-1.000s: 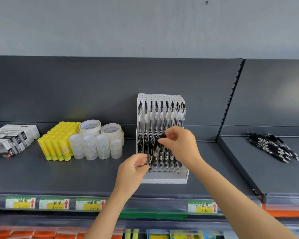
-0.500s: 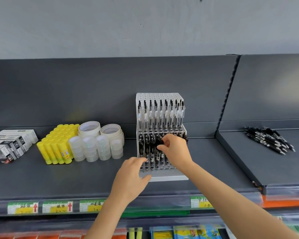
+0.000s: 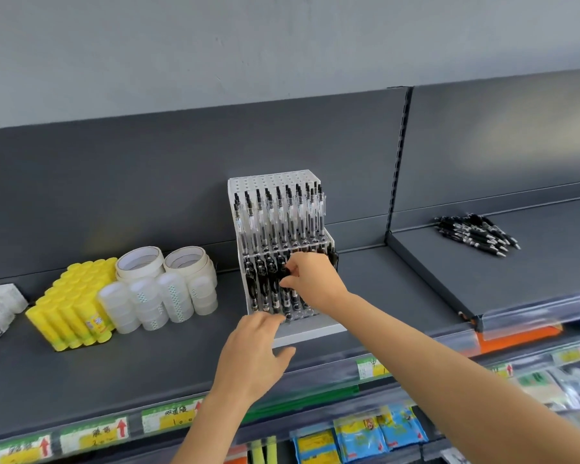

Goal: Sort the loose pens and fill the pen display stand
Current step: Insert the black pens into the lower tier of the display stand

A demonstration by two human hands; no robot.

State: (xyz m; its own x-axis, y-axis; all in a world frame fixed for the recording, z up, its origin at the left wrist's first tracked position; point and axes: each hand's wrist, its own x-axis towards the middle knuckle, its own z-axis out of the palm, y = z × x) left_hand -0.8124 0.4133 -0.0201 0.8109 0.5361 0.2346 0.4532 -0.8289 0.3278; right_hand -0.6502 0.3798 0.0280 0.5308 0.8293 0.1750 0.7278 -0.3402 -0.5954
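The right hand point(image 3: 310, 279) pinched the top of a black pen point(image 3: 286, 273) between thumb and fingertips, in the stand's point(image 3: 272, 179) lower row. Just below, the left hand's point(image 3: 252, 356) loosely bent fingers point(image 3: 269, 321) touched the stand's front edge, holding nothing. The loose pens point(image 3: 476, 234) lay well right of both hands.

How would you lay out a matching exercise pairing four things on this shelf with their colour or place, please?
1. glue sticks
2. loose pens
3. display stand
4. tape rolls

A. black, piled on the right shelf bay
B. white, perforated back
C. yellow, packed together
D. pale rings, left of the stand

Pairs: 1-C, 2-A, 3-B, 4-D.
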